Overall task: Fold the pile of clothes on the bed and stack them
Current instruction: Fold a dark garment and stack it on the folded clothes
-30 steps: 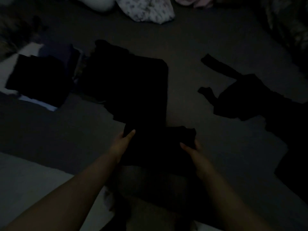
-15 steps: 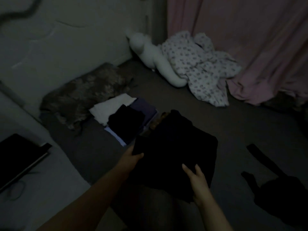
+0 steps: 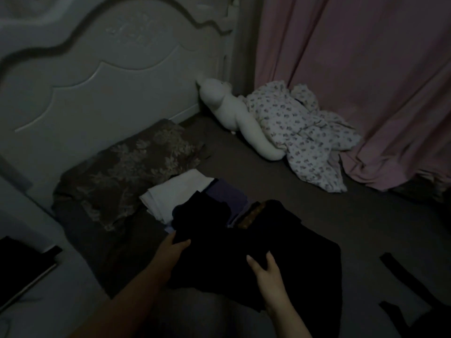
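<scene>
A folded black garment (image 3: 219,262) is lifted between both hands in the dim room. My left hand (image 3: 174,250) grips its left edge, thumb on top. My right hand (image 3: 267,272) holds its right side, fingers spread over the cloth. Just beyond lies the stack of folded clothes (image 3: 195,198), with white, purple and black pieces. Another black garment (image 3: 305,252) lies flat under and to the right of the held one. A loose black garment (image 3: 415,313) sprawls at the lower right on the dark bed sheet (image 3: 317,211).
A patterned pillow (image 3: 131,169) rests against the white headboard (image 3: 102,69). A white plush toy (image 3: 234,113) and a crumpled floral cloth (image 3: 300,135) sit in the far corner by the pink curtain (image 3: 366,81). A dark flat device (image 3: 22,262) lies left, off the bed.
Both hands lifted the folded black garment from the near bed and carried it forward and left toward the folded stack. The view tilted up to show headboard and curtain.
</scene>
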